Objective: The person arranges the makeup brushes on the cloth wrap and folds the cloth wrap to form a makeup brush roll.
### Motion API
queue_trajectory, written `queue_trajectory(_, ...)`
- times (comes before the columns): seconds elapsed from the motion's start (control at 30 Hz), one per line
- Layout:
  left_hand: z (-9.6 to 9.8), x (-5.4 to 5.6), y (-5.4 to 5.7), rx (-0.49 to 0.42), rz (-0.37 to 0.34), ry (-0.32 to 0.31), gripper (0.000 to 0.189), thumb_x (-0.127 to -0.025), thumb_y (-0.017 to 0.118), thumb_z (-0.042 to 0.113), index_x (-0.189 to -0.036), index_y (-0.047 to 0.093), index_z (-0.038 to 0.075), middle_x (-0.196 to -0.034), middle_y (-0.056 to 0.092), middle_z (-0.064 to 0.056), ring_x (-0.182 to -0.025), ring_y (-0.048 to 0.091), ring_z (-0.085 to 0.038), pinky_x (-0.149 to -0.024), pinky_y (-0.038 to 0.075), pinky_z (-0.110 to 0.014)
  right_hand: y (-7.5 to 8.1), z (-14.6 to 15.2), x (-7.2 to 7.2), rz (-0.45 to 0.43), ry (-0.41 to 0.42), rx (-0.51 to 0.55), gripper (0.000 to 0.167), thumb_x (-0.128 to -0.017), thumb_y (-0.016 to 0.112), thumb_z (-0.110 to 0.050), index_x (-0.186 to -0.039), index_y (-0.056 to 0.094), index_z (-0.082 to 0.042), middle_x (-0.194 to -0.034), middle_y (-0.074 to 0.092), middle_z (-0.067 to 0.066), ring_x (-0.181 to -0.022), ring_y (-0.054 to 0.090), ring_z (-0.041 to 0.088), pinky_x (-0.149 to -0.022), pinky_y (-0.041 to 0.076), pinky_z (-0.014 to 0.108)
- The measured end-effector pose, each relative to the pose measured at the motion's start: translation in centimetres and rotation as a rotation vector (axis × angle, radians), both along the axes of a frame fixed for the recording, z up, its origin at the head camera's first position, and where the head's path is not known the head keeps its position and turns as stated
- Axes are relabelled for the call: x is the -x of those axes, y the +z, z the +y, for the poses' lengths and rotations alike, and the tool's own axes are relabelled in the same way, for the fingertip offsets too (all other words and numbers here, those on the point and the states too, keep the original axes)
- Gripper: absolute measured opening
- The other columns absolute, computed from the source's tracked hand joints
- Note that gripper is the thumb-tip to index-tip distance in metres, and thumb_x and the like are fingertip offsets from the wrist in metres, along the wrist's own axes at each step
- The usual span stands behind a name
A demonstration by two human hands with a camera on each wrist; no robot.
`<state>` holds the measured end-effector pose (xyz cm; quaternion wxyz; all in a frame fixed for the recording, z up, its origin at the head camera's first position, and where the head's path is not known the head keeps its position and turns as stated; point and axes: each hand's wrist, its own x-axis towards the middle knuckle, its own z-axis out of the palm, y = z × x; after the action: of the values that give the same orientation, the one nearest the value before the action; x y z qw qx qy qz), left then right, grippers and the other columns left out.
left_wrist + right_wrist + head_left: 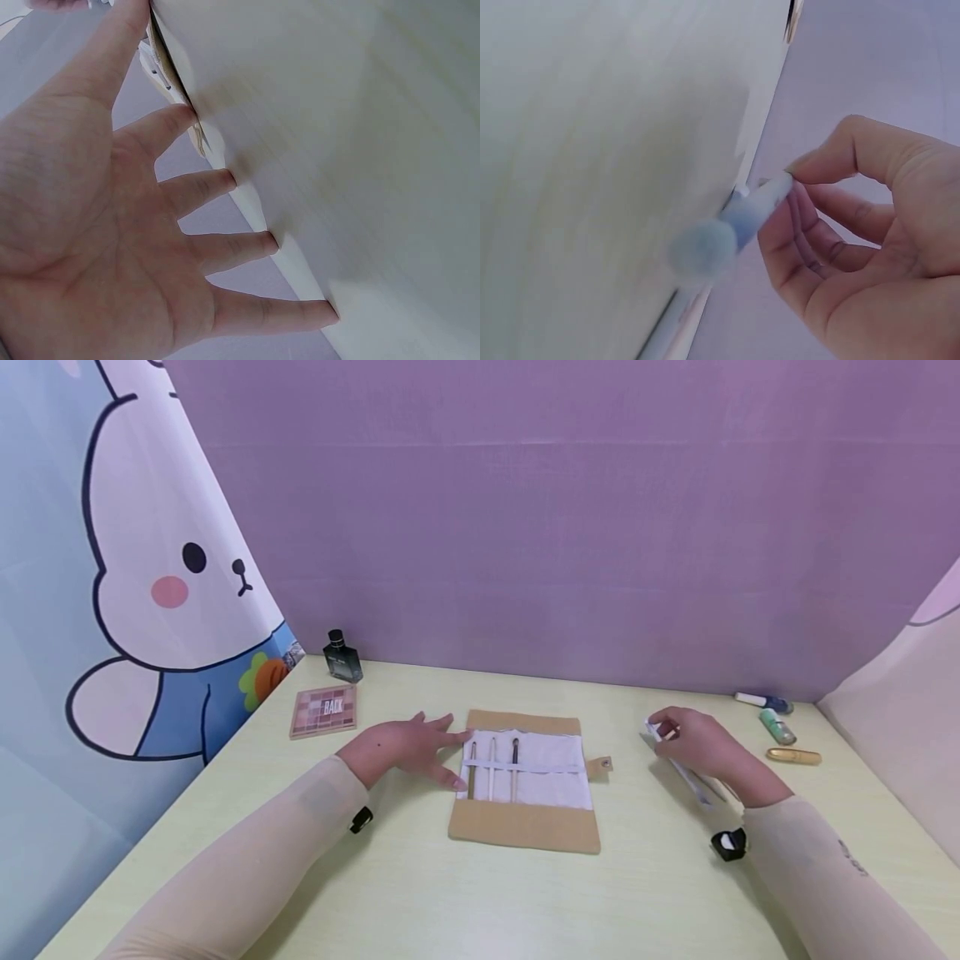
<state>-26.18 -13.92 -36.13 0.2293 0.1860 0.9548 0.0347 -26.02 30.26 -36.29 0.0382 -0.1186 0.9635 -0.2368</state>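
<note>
One pale tabletop (525,902) before purple cloth (540,543), left hand (416,750) splayed, right hand (701,743) clamped on a slim object (759,211).

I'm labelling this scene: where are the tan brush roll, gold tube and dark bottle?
Tan brush roll (525,826), head view: bare lower flap.
Gold tube (793,757), head view: its middle.
Dark bottle (342,662), head view: its body.

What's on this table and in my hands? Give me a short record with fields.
Left hand: fingers spread, at the left edge of the pouch
Right hand: pinches a slim pale item, too blurred to identify
Pouch: lies open, three slim brushes under its strap
Far left: palette, dark bottle
Far right: blue bottle, green bottle, gold tube
</note>
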Motion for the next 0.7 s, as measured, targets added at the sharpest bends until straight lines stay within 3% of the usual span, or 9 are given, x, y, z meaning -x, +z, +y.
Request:
queue_trajectory(0.17, -0.1, 0.1, -0.1, -0.002, 0.0, -0.004, 0.101, -0.086, 0.07, 0.079, -0.169, 0.026, 0.042, -0.184, 0.008, -0.005, -0.168, 0.006, -0.05, -0.129, 0.019, -0.078, 0.4, -0.4, 0.1, 0.017, -0.045, 0.063, 0.047, -0.096, 0.07, -0.01, -0.138, 0.061, 0.008, -0.118, 0.071, 0.024, -0.105, 0.069, 0.034, -0.081, 0.055, 0.032)
queue_trajectory(0.43, -0.1, 0.1, 0.0, 0.003, -0.006, -0.006, 0.102, -0.086, 0.07, 0.079, -0.17, 0.024, 0.042, -0.184, 0.007, -0.005, -0.168, 0.005, -0.05, -0.129, 0.018, -0.078, 0.9, -1.1, 0.3, -0.026, -0.056, 0.253, 0.05, -0.099, 0.065, -0.009, -0.145, 0.054, 0.01, -0.127, 0.064, 0.026, -0.108, 0.068, 0.028, -0.073, 0.059, 0.022)
queue_trajectory(0.7, 0.0, 0.0, 0.1, 0.001, -0.012, -0.003, 0.102, -0.086, 0.07, 0.078, -0.17, 0.025, 0.041, -0.184, 0.008, -0.005, -0.168, 0.005, -0.05, -0.129, 0.018, -0.078, 1.8, -2.2, 0.5, -0.026, -0.029, 0.443, 0.057, -0.099, 0.066, -0.005, -0.149, 0.046, 0.013, -0.131, 0.059, 0.024, -0.1, 0.064, 0.001, -0.08, 0.06, 0.019)
